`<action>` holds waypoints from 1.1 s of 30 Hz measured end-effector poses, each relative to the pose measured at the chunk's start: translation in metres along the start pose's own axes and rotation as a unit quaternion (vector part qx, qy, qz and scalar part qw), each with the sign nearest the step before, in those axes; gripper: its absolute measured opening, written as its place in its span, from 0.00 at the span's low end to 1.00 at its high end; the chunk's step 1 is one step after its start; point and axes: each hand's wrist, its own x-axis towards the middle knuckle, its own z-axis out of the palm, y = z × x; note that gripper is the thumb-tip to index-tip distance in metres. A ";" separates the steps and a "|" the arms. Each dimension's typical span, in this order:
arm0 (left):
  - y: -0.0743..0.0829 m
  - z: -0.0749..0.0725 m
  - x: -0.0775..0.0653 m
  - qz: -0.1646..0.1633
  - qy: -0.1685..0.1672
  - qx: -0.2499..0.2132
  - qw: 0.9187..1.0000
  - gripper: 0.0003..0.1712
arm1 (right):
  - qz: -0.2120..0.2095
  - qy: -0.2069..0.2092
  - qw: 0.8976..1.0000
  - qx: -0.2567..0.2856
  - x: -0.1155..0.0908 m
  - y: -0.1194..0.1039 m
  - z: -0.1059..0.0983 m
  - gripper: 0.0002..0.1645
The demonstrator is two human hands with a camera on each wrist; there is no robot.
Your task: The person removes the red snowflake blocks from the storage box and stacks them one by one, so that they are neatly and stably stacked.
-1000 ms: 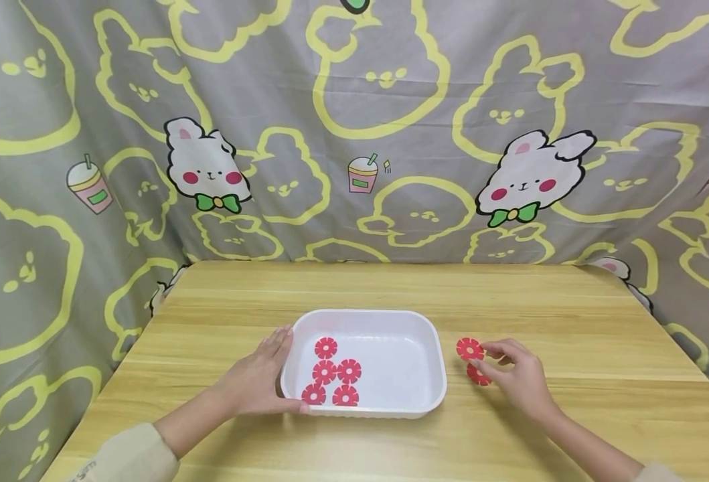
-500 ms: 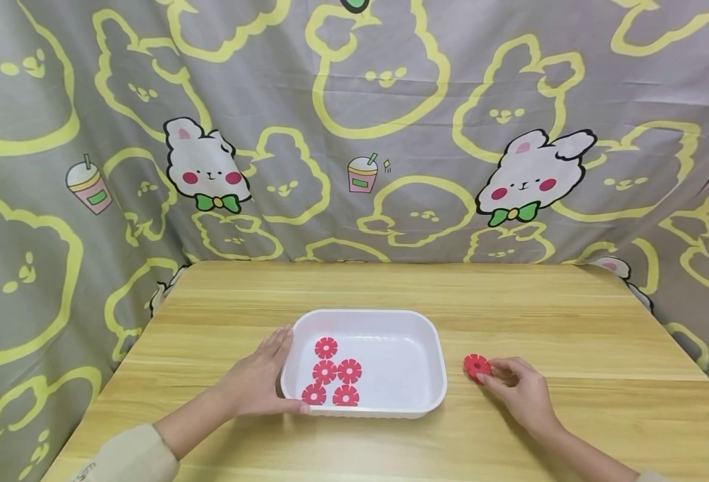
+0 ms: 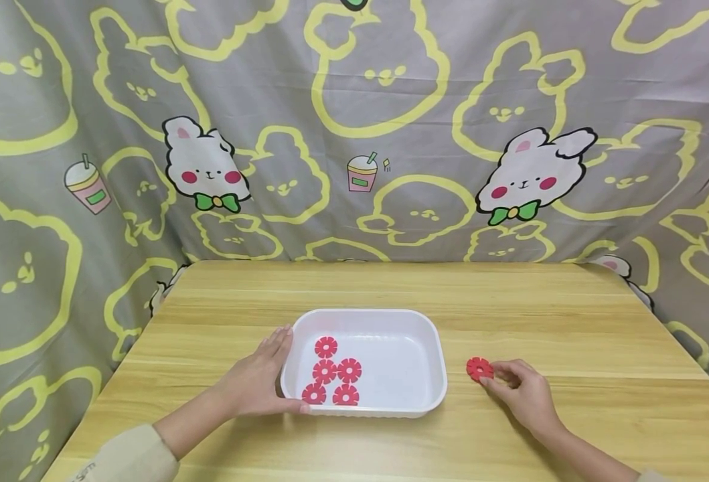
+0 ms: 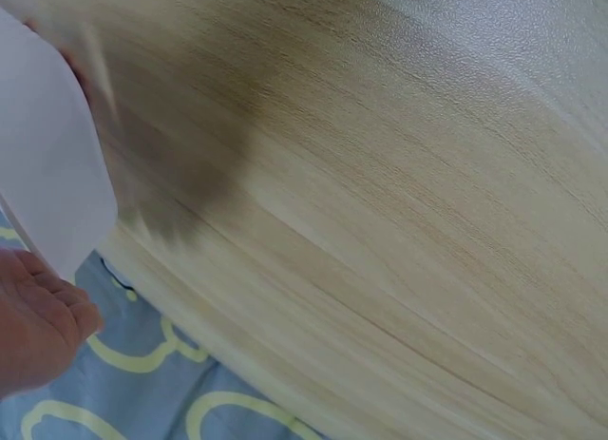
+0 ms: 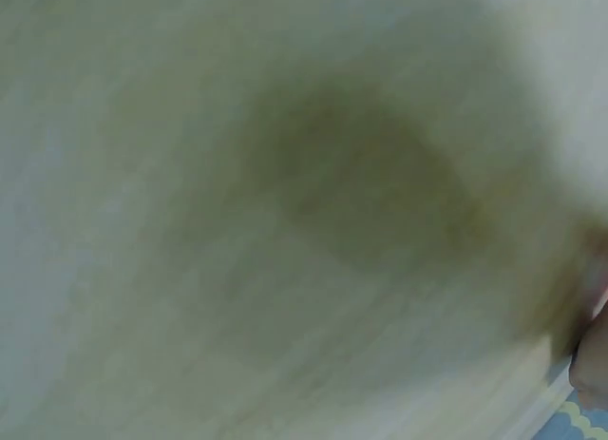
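In the head view, a white plastic tray (image 3: 399, 371) stands on the wooden table, with several red slotted snowflake discs (image 3: 324, 371) lying flat toward its left side. My left hand (image 3: 260, 381) grips the tray's left front corner, its thumb along the front rim and its fingers against the left wall. To the right of the tray, my right hand (image 3: 525, 395) pinches a red snowflake disc (image 3: 479, 369) between thumb and fingers, close over the tabletop. The left wrist view shows part of the tray (image 4: 52, 155) beside the curled hand (image 4: 43, 321).
The wooden table (image 3: 390, 284) reaches back to a grey curtain (image 3: 306, 100) printed with yellow bear outlines and white rabbits. Its left and right edges run beside the same cloth. The right wrist view is blurred, mostly tabletop and shadow.
The disc in my right hand has come down and slightly right over the second disc, so only one disc outline shows there now. My left hand and the tray have stayed put.
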 end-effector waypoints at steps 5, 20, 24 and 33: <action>0.000 0.000 0.000 -0.005 -0.002 -0.007 1.000 0.70 | -0.004 -0.005 1.000 -0.020 0.000 0.001 -0.001 0.14; 0.000 0.000 0.000 -0.004 0.000 -0.011 1.000 0.70 | 0.006 -0.021 0.999 -0.046 -0.001 0.000 -0.003 0.14; 0.000 0.000 0.000 -0.004 0.001 -0.011 1.000 0.69 | 0.009 -0.026 0.999 -0.044 -0.001 0.001 -0.003 0.14; 0.001 -0.001 0.000 -0.004 0.004 -0.010 1.000 0.70 | 0.029 -0.031 0.999 0.009 0.009 -0.009 -0.013 0.17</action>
